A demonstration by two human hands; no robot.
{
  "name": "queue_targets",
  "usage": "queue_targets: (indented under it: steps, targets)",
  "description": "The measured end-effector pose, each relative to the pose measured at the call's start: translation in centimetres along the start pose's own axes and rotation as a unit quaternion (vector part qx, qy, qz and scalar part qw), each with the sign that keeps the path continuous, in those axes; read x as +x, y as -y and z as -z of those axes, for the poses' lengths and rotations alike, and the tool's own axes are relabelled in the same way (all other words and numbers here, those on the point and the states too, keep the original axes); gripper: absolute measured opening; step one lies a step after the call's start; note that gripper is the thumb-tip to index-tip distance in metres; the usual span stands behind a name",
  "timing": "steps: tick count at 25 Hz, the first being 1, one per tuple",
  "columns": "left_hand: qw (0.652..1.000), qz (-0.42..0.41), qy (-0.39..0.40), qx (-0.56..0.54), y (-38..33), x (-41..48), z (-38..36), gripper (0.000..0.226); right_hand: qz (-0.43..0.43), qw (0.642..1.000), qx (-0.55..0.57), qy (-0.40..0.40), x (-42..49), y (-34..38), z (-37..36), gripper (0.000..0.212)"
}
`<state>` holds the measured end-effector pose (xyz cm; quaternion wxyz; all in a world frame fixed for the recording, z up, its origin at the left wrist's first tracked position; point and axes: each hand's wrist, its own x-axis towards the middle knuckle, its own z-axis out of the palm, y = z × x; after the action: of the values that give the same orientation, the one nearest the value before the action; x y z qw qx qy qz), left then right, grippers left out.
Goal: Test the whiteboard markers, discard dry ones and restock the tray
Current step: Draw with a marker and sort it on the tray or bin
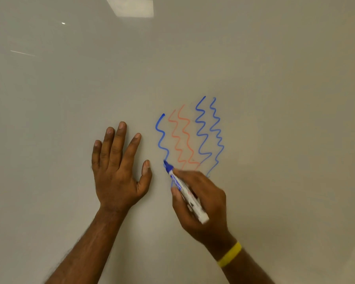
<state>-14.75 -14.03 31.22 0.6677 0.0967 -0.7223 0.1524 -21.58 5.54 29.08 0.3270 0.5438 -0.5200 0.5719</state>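
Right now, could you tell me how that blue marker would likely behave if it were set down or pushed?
The blue marker looks like a stiff, round barrel, so it would probably roll. The right hand steers it with fingers alone, suggesting it is light. Its smooth casing may be a little slippery.

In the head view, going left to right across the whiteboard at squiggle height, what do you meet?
Left hand flat on the whiteboard → leftmost blue squiggle → two faint red squiggles → two more blue squiggles.
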Motion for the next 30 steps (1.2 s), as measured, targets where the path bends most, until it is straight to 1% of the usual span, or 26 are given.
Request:
queue_targets:
  steps: [4,8,12,16,18,23,30]
  targets:
    - [1.0,0.002,0.008,-0.007,0.0,-0.2,0.1,0.06,0.038,0.999,0.01,-0.006,4.8,0.2,-1.3,0.03]
    - [1.0,0.002,0.012,-0.009,0.0,-0.2,0.2,0.059,0.024,0.999,0.022,-0.025,6.4,-0.2,-2.1,0.032]
    - [1.0,0.0,0.011,-0.009,0.1,-0.4,0.1,0.061,0.019,0.999,0.026,0.011,4.8,-0.5,-2.4,0.032]
    - [1.0,0.0,0.008,-0.008,0.0,-0.5,0.1,0.058,0.007,1.0,0.018,0.001,2.8,-1.0,-2.1,0.032]
    - [1.0,0.002,0.007,-0.009,0.0,-0.6,0.1,0.058,0.008,1.0,-0.004,0.013,1.7,-1.1,-1.9,0.031]
    - [1.0,0.001,0.007,-0.008,0.0,-0.7,0.2,0.058,-0.023,0.999,-0.012,0.03,-1.1,-1.6,-1.4,0.032]
    - [1.0,0.001,0.007,-0.007,0.0,-0.9,0.2,0.056,-0.042,0.997,-0.044,0.053,-4.8,-2.0,-0.7,0.032]
